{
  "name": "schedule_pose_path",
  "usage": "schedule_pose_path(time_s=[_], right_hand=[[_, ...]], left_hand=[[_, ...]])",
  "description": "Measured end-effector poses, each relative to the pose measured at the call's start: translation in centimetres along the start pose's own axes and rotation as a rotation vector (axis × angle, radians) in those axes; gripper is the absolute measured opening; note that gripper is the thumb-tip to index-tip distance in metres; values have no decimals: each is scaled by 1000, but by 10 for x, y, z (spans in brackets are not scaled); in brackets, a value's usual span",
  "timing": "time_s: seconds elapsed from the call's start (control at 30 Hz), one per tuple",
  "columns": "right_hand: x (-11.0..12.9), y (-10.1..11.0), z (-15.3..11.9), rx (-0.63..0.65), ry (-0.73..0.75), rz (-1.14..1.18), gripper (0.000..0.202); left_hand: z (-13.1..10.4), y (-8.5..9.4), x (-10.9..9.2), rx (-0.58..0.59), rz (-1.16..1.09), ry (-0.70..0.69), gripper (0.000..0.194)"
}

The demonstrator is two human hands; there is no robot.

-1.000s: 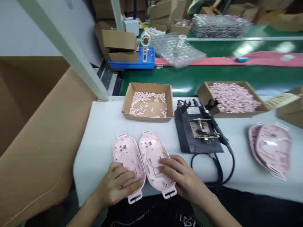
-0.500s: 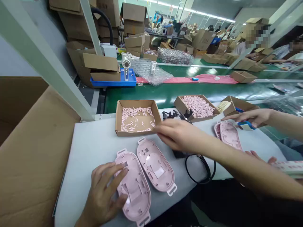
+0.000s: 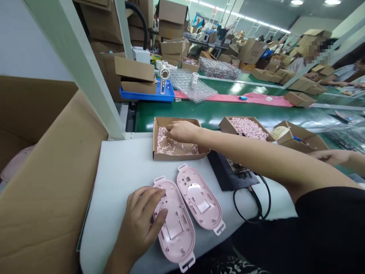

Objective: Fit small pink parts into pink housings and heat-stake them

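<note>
Two pink oval plastic shells lie side by side on the white work surface [image 3: 122,163]. Over the upper left part of the nearer shell [image 3: 178,232] rests my left hand [image 3: 145,215], its fingers apart and nothing gripped in them. The other shell [image 3: 199,198] lies to its right, untouched. My right hand [image 3: 181,131] reaches into a shallow cardboard box [image 3: 176,156] of small pink parts [image 3: 162,142]. Its fingertips point down among the parts at the box's left side; the fingers are bent together, and what they hold, if anything, is hidden.
Right of the box stands a black device [image 3: 225,175] with looped cables [image 3: 268,198]. Behind my right arm are a box of pink parts [image 3: 248,127] and another carton [image 3: 313,140]. A person's hand [image 3: 333,156] is at right. A large carton [image 3: 57,182] borders the left.
My right hand has moved left and into the parts box. My left hand stays at the nearer shell. The other person's hand has shifted near the right carton, and the view has shifted.
</note>
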State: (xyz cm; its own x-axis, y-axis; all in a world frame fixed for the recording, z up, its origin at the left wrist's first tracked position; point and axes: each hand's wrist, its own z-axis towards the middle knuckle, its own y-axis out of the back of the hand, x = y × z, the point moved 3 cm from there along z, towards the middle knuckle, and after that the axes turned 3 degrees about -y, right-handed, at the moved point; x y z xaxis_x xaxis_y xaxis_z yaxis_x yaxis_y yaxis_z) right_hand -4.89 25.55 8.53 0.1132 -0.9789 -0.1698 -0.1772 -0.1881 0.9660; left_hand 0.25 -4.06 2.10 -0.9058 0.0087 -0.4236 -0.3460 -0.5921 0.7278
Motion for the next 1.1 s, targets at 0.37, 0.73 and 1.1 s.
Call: schedule_pose_path(time_s=[0.37, 0.73, 1.1], right_hand=[[124, 5, -140, -522, 132, 732, 11], [164, -39, -108, -368, 151, 442, 21], [142, -30, -120, -304, 56, 552, 28]], left_hand=[[-18, 1, -4, -211, -8, 116, 33], [-16, -2, -2, -125, -7, 185, 32], [-11, -8, -6, 40, 87, 148, 32]])
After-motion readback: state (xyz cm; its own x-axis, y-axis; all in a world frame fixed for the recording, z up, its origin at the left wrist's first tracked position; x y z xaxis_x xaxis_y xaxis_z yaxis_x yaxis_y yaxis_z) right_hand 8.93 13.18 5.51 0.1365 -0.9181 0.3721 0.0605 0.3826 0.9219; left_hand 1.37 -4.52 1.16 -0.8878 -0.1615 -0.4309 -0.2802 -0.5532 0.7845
